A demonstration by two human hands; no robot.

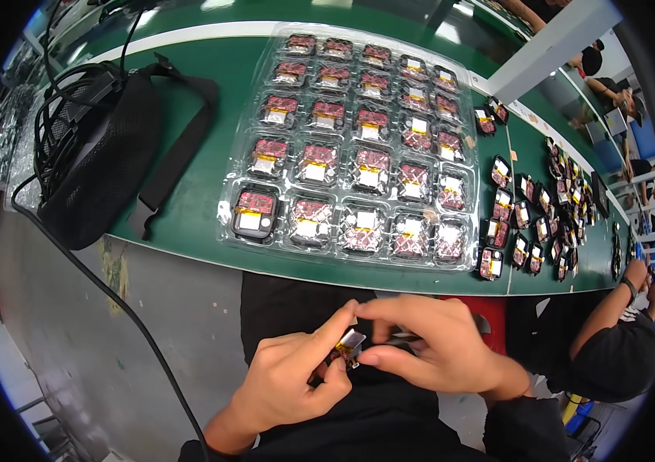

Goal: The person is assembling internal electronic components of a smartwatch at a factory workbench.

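Observation:
Above my lap, my left hand [293,377] grips a small electronic module [349,345] between thumb and fingers. The module has a silver battery-like block and dark and reddish parts; my fingers cover much of it. From the other side my right hand [443,343] curls close to the module, its index fingertip meeting my left index finger above it. The right thumb tip lies beside the module's lower edge. Something thin and greyish shows under the right fingers, too hidden to name.
A clear plastic blister tray [262,250] of similar modules lies on the green table [189,231]. More loose modules [524,212] lie to its right. A black mesh bag [108,165] with cables rests at left; a black cable [123,304] hangs down. A co-worker [612,346] sits at right.

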